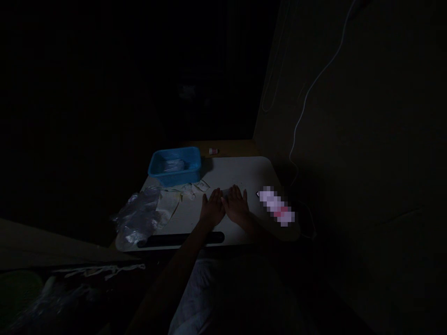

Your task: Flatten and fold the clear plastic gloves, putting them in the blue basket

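My left hand (213, 208) and my right hand (236, 204) lie flat, palms down, side by side on the white table (244, 170). The fingers of both are stretched out and point away from me. A small pale, flat thing (225, 191) shows between the fingertips; it is too dark to tell what it is. Left of my left hand lie small whitish pieces (189, 190) and a pale sheet (168, 204).
A blue basket (179, 177) with a clear bag inside stands at the back left. Crumpled clear plastic (138, 216) covers the left edge. A blurred-out bright object (275, 206) lies at right. Behind the table is a small container (213, 151); a white cable (306, 97) hangs along the wall.
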`<state>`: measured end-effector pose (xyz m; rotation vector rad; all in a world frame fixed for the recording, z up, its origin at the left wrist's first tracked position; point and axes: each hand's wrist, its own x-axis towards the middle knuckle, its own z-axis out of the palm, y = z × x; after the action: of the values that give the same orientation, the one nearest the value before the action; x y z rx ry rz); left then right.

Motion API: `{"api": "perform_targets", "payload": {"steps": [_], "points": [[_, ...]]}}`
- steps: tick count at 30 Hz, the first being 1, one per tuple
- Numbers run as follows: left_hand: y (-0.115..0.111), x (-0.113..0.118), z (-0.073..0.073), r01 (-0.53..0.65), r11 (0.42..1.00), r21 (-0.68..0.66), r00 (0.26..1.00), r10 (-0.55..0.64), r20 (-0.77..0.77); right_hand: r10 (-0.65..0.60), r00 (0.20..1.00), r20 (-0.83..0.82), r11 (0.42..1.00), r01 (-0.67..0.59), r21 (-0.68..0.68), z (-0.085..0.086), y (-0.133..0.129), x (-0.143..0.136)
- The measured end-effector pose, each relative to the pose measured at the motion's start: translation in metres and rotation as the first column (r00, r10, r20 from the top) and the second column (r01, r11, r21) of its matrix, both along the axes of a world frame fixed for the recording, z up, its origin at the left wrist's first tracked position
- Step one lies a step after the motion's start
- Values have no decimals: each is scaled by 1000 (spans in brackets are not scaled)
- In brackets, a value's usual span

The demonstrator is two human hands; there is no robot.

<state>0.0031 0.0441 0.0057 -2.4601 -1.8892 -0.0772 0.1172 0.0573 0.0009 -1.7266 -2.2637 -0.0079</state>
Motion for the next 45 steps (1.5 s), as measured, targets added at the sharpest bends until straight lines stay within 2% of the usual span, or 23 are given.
{"api": "perform_targets", "payload": {"steps": [7, 11, 23, 32, 35, 40, 42, 45], "points": [[-2, 1, 6, -9, 999, -33, 1000, 9, 7, 196, 980, 27, 980, -197, 33, 2, -2, 6], [-2, 2, 8, -10, 999, -47, 1000, 10, 2, 233, 972, 24, 972, -233, 4, 2, -1, 6], [-1, 1, 3, -16, 1000, -20, 1000, 17, 14, 48, 999, 13, 998, -47, -45, 2, 0, 0], [-1, 1, 2, 1, 1000, 9, 1000, -1, -1, -117, 993, 0, 990, 117, -85, 0, 1, -4], [-1, 1, 2, -2, 1000, 6, 1000, 2, 12, -60, 998, -15, 997, 59, -46, 2, 0, -1], [-1, 0, 1, -7, 1000, 1, 999, 7, 41, 164, 986, 11, 986, -164, -6, 3, -3, 4], [-1, 0, 2, -10, 1000, -4, 999, 10, 45, 193, 981, 20, 981, -193, -5, 3, -3, 5], [-1, 1, 3, -17, 1000, -20, 999, 18, 37, 168, 985, 27, 986, -168, -14, 2, -2, 3]]}}
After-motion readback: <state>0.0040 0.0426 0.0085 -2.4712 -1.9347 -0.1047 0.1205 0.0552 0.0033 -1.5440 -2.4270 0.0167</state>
